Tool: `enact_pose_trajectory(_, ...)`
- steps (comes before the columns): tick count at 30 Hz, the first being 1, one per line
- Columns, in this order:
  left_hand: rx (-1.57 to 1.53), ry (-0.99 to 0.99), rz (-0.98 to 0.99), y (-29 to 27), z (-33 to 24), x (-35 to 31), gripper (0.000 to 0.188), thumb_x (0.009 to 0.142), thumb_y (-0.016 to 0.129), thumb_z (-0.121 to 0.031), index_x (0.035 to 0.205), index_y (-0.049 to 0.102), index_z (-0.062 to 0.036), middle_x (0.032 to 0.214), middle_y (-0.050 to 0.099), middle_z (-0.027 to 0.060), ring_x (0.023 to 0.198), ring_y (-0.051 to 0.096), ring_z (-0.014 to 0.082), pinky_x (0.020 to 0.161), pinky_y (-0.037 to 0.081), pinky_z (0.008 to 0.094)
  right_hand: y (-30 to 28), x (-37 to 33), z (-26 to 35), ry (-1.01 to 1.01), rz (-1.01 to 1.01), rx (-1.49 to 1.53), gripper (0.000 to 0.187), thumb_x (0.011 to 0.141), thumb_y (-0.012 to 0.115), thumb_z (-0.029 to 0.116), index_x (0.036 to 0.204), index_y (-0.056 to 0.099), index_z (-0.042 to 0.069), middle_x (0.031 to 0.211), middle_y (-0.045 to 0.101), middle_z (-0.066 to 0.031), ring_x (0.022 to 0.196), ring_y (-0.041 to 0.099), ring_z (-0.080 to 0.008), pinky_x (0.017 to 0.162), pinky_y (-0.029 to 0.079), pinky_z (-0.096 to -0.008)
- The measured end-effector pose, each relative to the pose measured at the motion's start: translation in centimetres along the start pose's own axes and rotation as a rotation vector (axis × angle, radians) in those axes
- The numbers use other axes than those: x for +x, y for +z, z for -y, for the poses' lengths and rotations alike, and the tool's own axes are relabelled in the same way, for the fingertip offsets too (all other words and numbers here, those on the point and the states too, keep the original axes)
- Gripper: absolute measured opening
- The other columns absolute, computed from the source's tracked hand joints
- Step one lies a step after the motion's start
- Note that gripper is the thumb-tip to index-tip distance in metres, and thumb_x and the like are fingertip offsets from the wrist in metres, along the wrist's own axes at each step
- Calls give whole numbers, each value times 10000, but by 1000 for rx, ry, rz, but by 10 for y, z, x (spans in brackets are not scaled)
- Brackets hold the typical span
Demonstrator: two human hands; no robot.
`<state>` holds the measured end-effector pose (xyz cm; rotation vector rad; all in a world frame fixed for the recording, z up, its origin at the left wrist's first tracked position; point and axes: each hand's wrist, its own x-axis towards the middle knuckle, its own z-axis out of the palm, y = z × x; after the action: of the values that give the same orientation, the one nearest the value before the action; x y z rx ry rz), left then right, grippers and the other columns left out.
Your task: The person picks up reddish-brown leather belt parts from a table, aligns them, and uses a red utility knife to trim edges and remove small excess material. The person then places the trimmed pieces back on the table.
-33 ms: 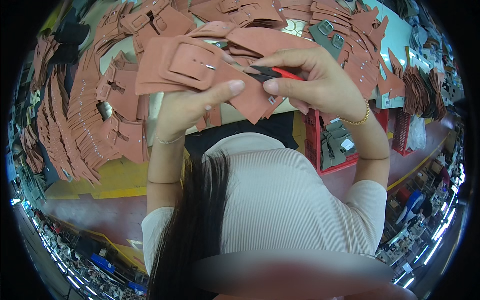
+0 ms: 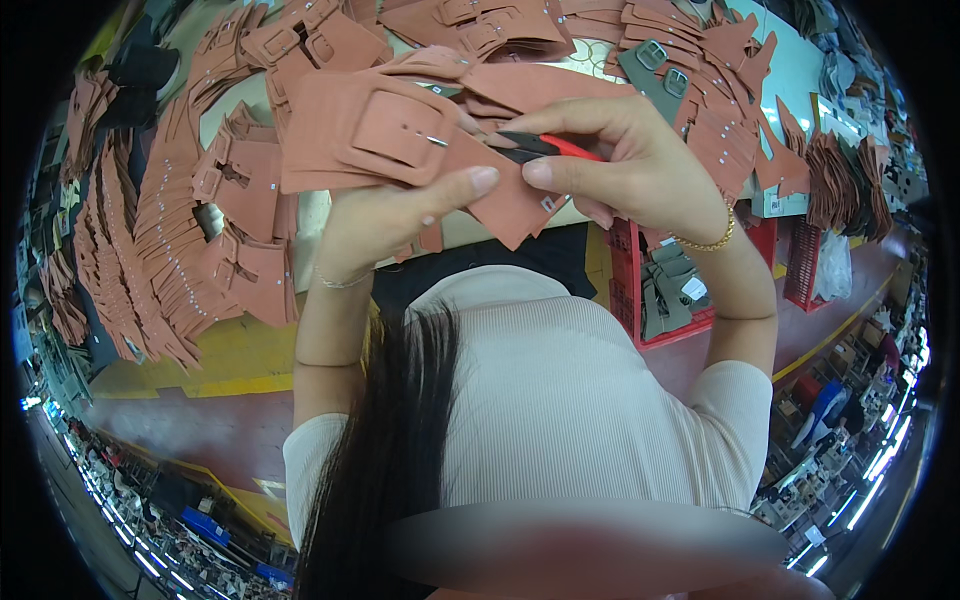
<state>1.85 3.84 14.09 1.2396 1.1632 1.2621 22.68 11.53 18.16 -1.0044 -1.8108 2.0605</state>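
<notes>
A salmon-coloured leather strap piece with a large covered buckle (image 2: 395, 137) is held up in front of my chest. Closed around its lower edge, my left hand (image 2: 400, 215) presses its thumb on the leather beside the buckle's prong. My right hand (image 2: 625, 160) grips small snips (image 2: 560, 147) with a red handle and black jaws. The jaw tips meet the strap's upper edge, just right of the buckle; whether they are closed on anything there cannot be seen. A small white mark shows near the strap's lower right corner. My left fingers are mostly hidden behind the leather.
Stacked salmon leather pieces (image 2: 165, 215) cover the table on the left and along the back. Grey-green buckled straps (image 2: 655, 75) lie at the back right. Below the table's right side stands a red crate (image 2: 627, 290) holding grey-green pieces. Bundled brown pieces (image 2: 840, 180) hang farther right.
The buckled strap and my left hand have shifted slightly to the right. The snips stay at the strap's upper edge, with my right hand a touch farther left.
</notes>
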Motion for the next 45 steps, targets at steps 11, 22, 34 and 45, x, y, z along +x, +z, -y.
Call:
enact_pose_trajectory(11,-232,9,-12,4,-4,-5,402,759,761,-66,1076,516,-31,1008,627,95,1002,619,181,844,521,307,4,-11,6,-418,-295,-6,485,832,625,66,1296,496,7,898,600,2,521,382,-20,452,299,-184)
enact_pose_trajectory(22,171,-141,-84,8,-13,-17,454,683,828,-114,1044,569,-18,996,622,63,874,603,140,783,506,275,31,-2,-17,-674,-503,-739,327,661,765,29,978,708,84,787,570,-30,647,564,-141,572,465,-252)
enact_pose_trajectory(34,43,-212,-53,13,-21,-9,380,754,769,-73,1075,596,32,968,658,85,894,624,148,784,533,284,22,11,-32,-258,-305,277,199,896,634,218,884,599,22,741,590,-27,422,492,-63,395,384,-196)
enact_pose_trajectory(45,-219,-28,-108,11,-11,-1,491,711,745,33,1157,542,56,1068,635,132,933,633,198,827,539,312,-4,3,-16,-525,-425,-491,159,829,668,178,922,672,48,787,625,-30,607,600,-128,552,466,-261)
